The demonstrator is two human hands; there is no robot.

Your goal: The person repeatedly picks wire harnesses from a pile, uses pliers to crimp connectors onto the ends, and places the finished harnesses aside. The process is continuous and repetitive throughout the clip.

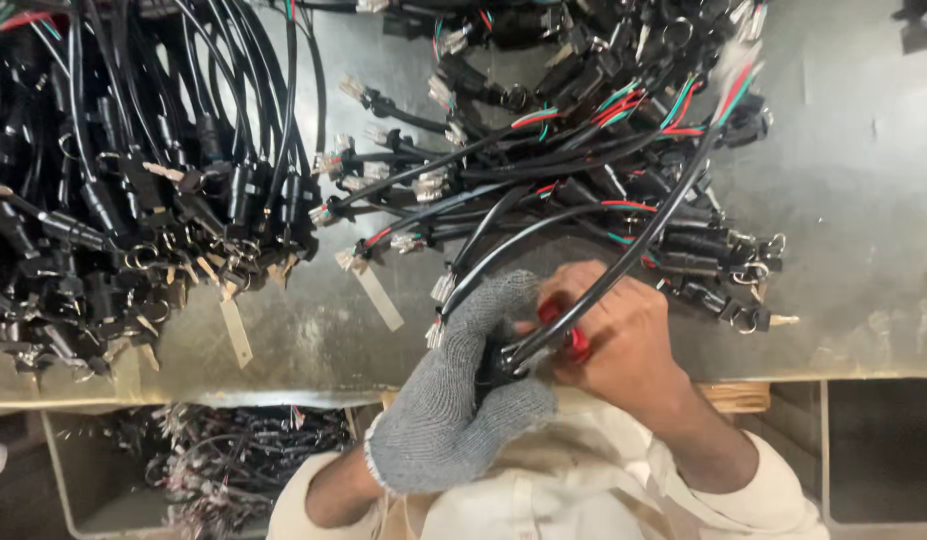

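Mostly unfinished: our gloved left hand clamps a black cable at the table edge, right hand squeezes a red-handled tool on it; harness piles sit beside.

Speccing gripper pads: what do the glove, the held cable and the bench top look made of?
Glove on left hand: grey knitted fabric, ribbed weave visible. Cable: black jacket, likely smooth plastic or rubber, slight sheen. Bench top: dull grey sheet metal by its look, scuffed and stained.
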